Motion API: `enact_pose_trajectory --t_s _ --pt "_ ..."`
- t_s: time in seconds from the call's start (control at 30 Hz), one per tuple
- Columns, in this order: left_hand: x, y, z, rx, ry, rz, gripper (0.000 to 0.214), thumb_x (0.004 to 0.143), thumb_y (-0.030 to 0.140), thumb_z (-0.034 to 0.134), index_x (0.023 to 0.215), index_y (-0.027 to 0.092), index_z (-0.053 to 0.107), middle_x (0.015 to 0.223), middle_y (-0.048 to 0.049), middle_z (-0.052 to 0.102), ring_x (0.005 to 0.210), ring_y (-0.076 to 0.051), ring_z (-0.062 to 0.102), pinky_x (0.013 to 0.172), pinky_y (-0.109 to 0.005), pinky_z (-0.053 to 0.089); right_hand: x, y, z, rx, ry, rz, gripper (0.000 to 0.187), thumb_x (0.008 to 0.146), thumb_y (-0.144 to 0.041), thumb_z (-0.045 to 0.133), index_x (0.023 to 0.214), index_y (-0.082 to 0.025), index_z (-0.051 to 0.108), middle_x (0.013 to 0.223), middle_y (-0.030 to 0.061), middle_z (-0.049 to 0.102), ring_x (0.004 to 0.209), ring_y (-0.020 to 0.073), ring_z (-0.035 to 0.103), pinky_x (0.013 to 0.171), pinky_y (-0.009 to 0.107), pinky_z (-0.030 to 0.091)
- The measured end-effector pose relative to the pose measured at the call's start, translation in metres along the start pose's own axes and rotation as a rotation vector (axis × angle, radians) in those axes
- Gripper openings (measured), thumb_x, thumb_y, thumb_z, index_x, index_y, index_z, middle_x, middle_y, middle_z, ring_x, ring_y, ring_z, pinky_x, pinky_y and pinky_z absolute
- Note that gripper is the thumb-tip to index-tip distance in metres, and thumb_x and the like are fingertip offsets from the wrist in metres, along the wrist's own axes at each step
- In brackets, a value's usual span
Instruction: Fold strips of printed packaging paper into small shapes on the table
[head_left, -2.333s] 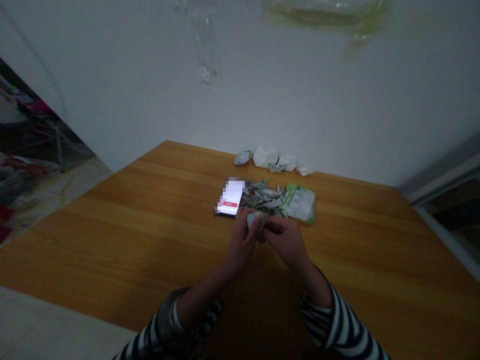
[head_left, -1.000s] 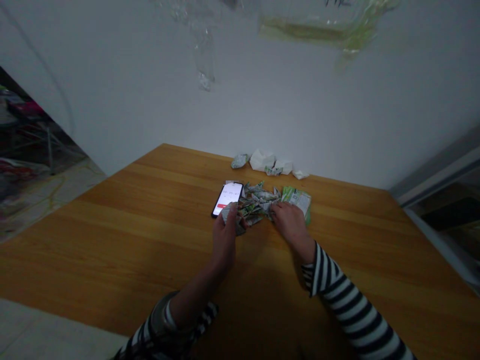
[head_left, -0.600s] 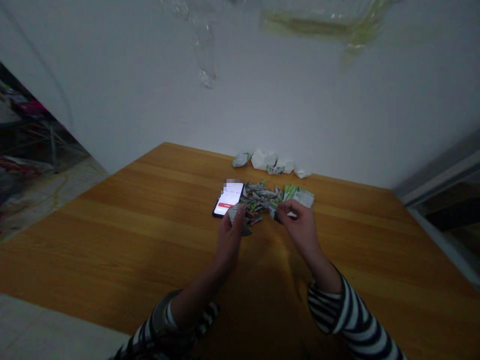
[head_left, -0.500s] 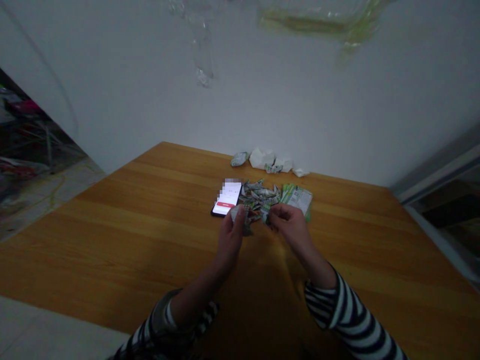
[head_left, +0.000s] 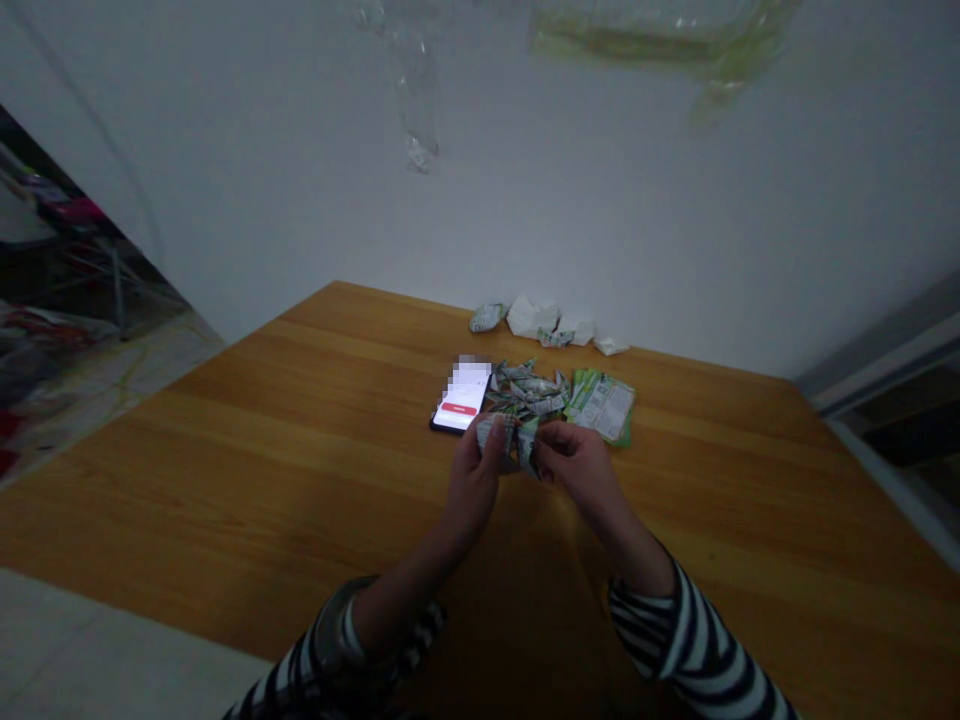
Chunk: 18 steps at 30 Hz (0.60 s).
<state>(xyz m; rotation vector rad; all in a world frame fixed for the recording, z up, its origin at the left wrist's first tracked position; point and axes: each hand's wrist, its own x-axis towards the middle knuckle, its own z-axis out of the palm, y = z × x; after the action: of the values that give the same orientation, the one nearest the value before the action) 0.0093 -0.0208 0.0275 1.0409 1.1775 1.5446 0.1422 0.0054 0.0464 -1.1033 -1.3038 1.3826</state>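
Observation:
My left hand (head_left: 478,470) is closed on a folded printed paper piece (head_left: 496,434), thumb on top. Close beside it, my right hand (head_left: 576,455) pinches another folded paper piece (head_left: 527,446) between thumb and fingers. The two pieces meet or nearly meet; whether they are joined I cannot tell. Just beyond the hands lies a pile of similar folded paper pieces (head_left: 531,385), grey-white with green. A stack of flat green-and-white printed papers (head_left: 604,405) lies right of the pile. Left of it is a phone (head_left: 459,400) with a lit screen.
Along the back of the wooden table (head_left: 300,430), against the white wall (head_left: 480,220), lie crumpled white tissues (head_left: 534,316) and a folded paper packet (head_left: 487,318). Clear tape (head_left: 416,100) hangs on the wall. Clutter (head_left: 67,250) stands beyond the table at the left.
The right hand has brought its paper piece left and slightly down, against or close to the piece in the left hand. The whole view has shifted slightly.

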Motion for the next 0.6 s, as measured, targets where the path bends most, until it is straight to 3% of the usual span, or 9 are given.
enact_pose_trajectory --t_s 0.23,0.6 --pt "0.000 -0.001 0.001 0.001 -0.008 0.046 0.036 0.087 0.052 0.053 0.088 0.018 0.062 0.082 -0.0023 0.064 0.075 -0.016 0.058 0.069 -0.025 0.048 -0.002 0.003 -0.001 0.000 0.040 -0.031 0.017 0.067 -0.031 0.070 0.064 -0.015 0.064 0.046 -0.0041 0.057 0.037 0.0072 0.046 0.036 0.018 0.036" --pt "-0.002 0.002 0.002 0.008 -0.053 0.068 0.033 0.089 0.049 0.052 0.090 0.017 0.061 0.081 -0.0025 0.062 0.073 -0.015 0.056 0.067 -0.025 0.047 -0.003 0.013 -0.005 0.028 -0.013 -0.034 0.017 0.070 -0.030 0.071 0.065 -0.015 0.064 0.048 -0.0049 0.056 0.038 0.0063 0.046 0.037 0.017 0.034"
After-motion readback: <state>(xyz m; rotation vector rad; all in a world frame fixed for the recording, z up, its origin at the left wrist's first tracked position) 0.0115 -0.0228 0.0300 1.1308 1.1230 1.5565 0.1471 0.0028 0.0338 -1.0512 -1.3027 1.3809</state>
